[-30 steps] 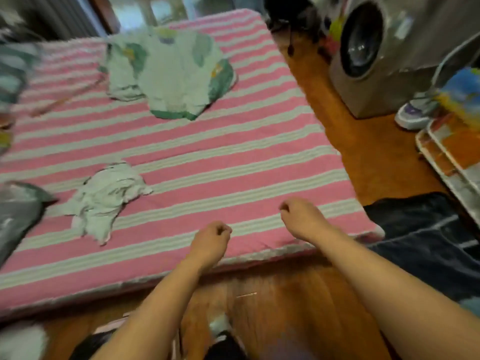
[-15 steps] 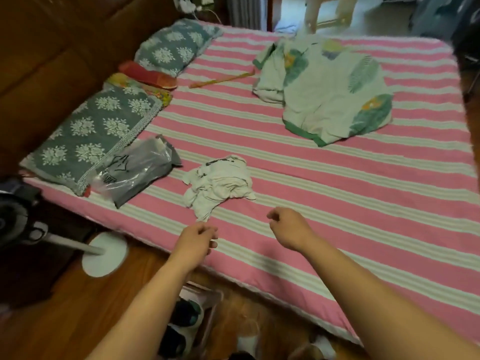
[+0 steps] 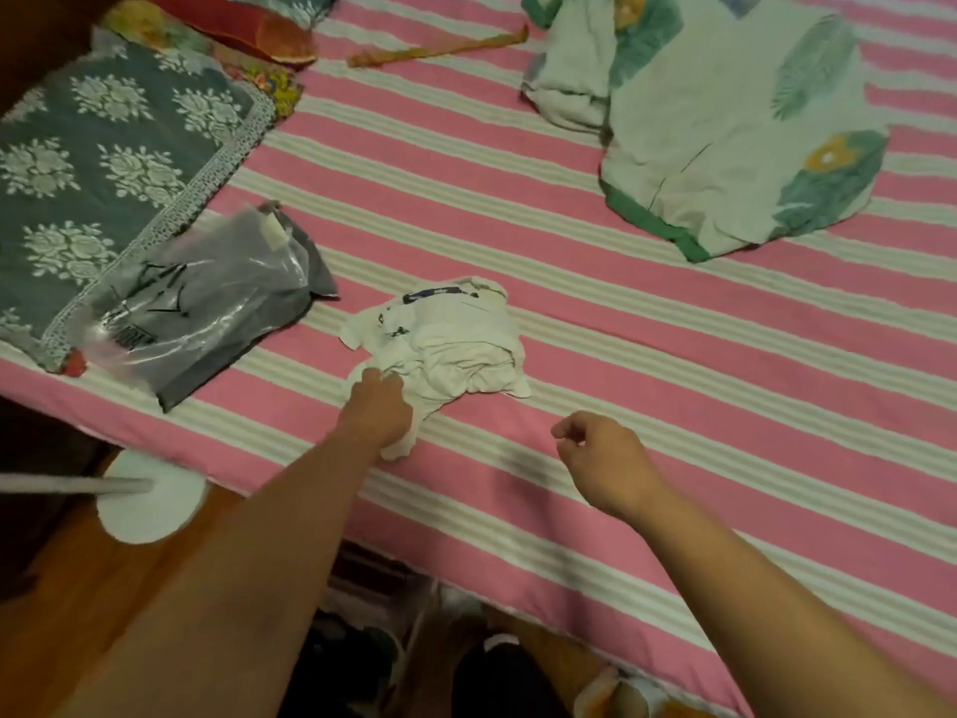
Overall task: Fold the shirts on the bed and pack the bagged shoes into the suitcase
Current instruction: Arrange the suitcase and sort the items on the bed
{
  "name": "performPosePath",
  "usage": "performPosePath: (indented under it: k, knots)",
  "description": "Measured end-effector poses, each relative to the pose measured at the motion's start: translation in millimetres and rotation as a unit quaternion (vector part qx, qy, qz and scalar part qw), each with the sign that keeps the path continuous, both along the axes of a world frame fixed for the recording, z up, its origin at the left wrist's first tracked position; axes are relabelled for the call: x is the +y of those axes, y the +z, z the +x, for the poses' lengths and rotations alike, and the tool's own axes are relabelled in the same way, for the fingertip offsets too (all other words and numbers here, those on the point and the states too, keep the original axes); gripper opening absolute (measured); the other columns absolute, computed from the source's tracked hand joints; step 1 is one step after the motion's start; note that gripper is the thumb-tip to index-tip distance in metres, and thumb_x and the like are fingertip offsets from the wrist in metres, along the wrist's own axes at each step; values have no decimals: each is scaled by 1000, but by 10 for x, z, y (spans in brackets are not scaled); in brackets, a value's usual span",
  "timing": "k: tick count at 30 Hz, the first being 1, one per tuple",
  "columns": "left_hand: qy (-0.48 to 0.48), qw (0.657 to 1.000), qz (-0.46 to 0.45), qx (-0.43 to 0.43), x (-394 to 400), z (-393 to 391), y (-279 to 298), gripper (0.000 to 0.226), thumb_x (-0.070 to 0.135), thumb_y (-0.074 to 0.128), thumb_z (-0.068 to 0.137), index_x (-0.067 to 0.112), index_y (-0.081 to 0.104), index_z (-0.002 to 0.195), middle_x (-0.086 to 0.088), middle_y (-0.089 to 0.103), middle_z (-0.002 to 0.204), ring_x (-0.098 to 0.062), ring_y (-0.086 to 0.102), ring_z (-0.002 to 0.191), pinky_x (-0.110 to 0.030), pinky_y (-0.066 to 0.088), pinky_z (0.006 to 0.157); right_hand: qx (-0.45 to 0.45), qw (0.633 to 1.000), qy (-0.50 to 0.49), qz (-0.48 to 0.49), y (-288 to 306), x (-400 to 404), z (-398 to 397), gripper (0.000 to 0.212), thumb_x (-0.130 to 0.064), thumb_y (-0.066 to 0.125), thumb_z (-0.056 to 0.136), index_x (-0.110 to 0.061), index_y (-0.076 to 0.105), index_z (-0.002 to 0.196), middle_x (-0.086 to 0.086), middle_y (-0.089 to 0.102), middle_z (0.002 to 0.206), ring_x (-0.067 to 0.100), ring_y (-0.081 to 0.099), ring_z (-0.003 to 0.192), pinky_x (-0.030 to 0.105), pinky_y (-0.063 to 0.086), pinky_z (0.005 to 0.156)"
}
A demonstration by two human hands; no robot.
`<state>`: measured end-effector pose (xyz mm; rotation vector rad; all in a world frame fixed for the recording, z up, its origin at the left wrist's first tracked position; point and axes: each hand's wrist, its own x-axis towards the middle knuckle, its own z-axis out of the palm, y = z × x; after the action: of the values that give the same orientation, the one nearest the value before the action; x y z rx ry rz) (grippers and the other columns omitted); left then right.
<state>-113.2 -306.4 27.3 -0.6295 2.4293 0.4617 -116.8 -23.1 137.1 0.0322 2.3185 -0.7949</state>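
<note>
A crumpled white shirt (image 3: 455, 344) lies on the pink striped bed (image 3: 673, 355) near its front edge. My left hand (image 3: 375, 412) grips the shirt's near left corner. My right hand (image 3: 603, 458) hovers over the bed to the right of the shirt, fingers curled and holding nothing. A grey item in a clear plastic bag (image 3: 202, 308) lies left of the shirt. A leaf-print white and green shirt (image 3: 725, 127) is spread loosely at the back right. No suitcase is in view.
Grey floral pillows (image 3: 103, 147) line the bed's left side, with a red cushion (image 3: 243, 28) and a thin orange stick (image 3: 440, 49) behind them. A white fan base (image 3: 150, 505) stands on the wooden floor. Shoes (image 3: 362, 655) sit under the bed's edge.
The view has swung left and closer to the bed. My left hand reached forward and took hold of the white shirt. My right hand stayed beside it.
</note>
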Motion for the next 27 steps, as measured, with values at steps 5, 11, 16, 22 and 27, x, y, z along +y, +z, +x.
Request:
performPosePath:
  k: [5, 11, 16, 22, 27]
  knots:
    - [-121, 989, -34, -80, -541, -567, -865, 47, 23, 37, 99, 20, 51, 143, -15, 26, 160, -38, 27, 145, -52, 31, 117, -28, 1000, -8, 7, -306, -168, -113, 23, -18, 50, 102, -19, 66, 119, -7, 63, 106, 13, 60, 97, 23, 42, 81]
    - [-28, 971, -19, 236, -312, -373, -147, 23, 8, 49, 97, 7, 72, 95, -12, 66, 94, -35, 64, 87, -45, 50, 82, -77, 991, -101, 26, -142, 120, 178, 15, -17, 52, 102, -22, 66, 104, -5, 67, 106, 10, 59, 80, 22, 44, 70]
    - [-123, 913, 315, 229, 788, 242, 1135, 22, 21, 52, 97, 12, 70, 90, 3, 63, 90, -12, 59, 86, -35, 48, 81, -79, 981, -162, -67, 364, 320, 429, 34, -12, 59, 99, -31, 56, 128, -4, 59, 127, 8, 62, 92, 19, 52, 71]
    - [-219, 853, 424, 212, 1717, 229, 2305, 27, -2, 52, 92, 14, 72, 101, 23, 53, 97, 2, 55, 98, -22, 42, 92, 89, 984, -40, -150, 987, 740, 355, 85, -14, 76, 88, -56, 30, 146, -19, 26, 154, 1, 33, 139, 27, 39, 107]
    - [-285, 824, 432, 232, 2111, 0, 3532, 32, -13, 52, 89, 11, 67, 102, 12, 66, 98, 4, 61, 96, -15, 44, 88, 240, 952, 109, -155, 1657, 1343, 20, 26, -30, 65, 94, -47, 63, 114, -23, 60, 125, 2, 52, 120, 34, 43, 97]
